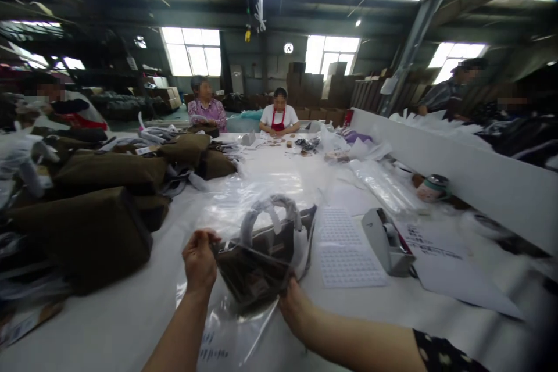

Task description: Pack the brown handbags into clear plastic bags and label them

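Note:
In front of me a dark olive handbag (257, 270) stands on the table, its handles (274, 209) wrapped in white protective material. A clear plastic bag (238, 328) lies around and below the handbag; how much of it is inside I cannot tell. My left hand (199, 261) is closed in a pinch on the plastic at the handbag's left end. At the lower right corner my right hand (299, 308) grips the plastic against the handbag, its fingertips partly hidden.
Several olive handbags (82, 238) are piled on the left. To the right are a label sheet (349, 250), a tape dispenser (387, 244), a written paper (457, 267) and a jar (432, 188). A white partition (462, 163) edges the table. Co-workers (279, 116) sit at the far end.

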`<action>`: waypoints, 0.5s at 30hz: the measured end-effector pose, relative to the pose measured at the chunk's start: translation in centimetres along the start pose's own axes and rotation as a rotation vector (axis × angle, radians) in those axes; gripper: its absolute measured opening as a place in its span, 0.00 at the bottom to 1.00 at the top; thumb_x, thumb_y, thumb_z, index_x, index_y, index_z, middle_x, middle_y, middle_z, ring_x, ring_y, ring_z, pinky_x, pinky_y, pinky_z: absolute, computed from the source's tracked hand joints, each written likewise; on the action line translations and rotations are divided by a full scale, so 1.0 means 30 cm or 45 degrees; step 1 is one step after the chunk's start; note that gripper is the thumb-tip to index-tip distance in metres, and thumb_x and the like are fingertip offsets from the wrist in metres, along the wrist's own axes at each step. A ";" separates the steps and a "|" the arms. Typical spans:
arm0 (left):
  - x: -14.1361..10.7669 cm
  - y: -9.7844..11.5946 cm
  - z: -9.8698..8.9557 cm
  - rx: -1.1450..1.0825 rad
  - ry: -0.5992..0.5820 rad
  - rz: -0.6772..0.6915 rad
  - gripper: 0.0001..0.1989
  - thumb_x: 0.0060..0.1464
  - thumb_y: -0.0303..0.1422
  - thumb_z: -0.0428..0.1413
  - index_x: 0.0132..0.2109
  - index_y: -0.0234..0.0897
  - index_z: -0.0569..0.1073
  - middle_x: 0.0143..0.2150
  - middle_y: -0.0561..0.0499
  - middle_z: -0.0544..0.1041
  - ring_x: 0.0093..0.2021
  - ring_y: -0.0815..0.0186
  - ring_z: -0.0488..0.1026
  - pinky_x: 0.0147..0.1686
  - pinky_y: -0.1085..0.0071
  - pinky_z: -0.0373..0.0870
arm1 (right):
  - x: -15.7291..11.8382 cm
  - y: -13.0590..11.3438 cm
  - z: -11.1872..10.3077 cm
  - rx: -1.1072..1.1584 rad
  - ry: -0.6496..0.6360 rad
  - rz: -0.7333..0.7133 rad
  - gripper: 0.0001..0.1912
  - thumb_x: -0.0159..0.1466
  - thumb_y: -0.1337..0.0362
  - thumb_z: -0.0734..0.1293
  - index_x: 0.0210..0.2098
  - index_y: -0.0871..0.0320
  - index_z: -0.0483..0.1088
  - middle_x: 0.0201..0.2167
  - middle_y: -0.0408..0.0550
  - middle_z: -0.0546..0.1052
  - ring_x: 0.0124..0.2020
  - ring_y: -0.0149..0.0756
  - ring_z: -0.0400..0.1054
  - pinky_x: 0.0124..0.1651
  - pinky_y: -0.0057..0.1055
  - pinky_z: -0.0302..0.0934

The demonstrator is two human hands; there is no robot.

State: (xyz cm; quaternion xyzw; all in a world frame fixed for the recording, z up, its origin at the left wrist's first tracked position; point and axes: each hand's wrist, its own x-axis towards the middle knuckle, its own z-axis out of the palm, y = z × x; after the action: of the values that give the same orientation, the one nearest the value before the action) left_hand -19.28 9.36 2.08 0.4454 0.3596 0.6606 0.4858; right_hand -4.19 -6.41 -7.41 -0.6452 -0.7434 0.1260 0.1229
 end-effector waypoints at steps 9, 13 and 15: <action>0.005 -0.024 0.004 -0.019 0.041 0.011 0.24 0.46 0.54 0.55 0.23 0.35 0.67 0.17 0.56 0.68 0.20 0.73 0.63 0.24 0.76 0.62 | -0.083 0.041 -0.084 -0.044 -0.082 0.202 0.27 0.57 0.69 0.59 0.57 0.63 0.59 0.32 0.56 0.77 0.33 0.46 0.72 0.37 0.38 0.64; -0.038 -0.038 -0.014 0.029 -0.018 -0.038 0.26 0.42 0.56 0.57 0.22 0.34 0.69 0.17 0.53 0.70 0.20 0.70 0.66 0.23 0.74 0.63 | -0.062 0.014 -0.038 0.105 -0.125 0.520 0.33 0.57 0.68 0.59 0.61 0.68 0.49 0.31 0.60 0.77 0.31 0.46 0.72 0.32 0.35 0.64; -0.057 -0.045 -0.023 0.073 -0.044 -0.047 0.26 0.40 0.56 0.58 0.22 0.34 0.70 0.18 0.52 0.72 0.21 0.68 0.67 0.25 0.73 0.65 | -0.032 0.009 -0.023 0.576 -0.124 0.606 0.38 0.57 0.69 0.57 0.64 0.64 0.39 0.28 0.51 0.77 0.24 0.38 0.71 0.26 0.30 0.63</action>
State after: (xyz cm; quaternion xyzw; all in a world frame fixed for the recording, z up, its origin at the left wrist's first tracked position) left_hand -19.28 8.06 0.21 0.4638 0.3781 0.6331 0.4910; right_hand -3.57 -7.31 -6.87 -0.7503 -0.5301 0.3439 0.1944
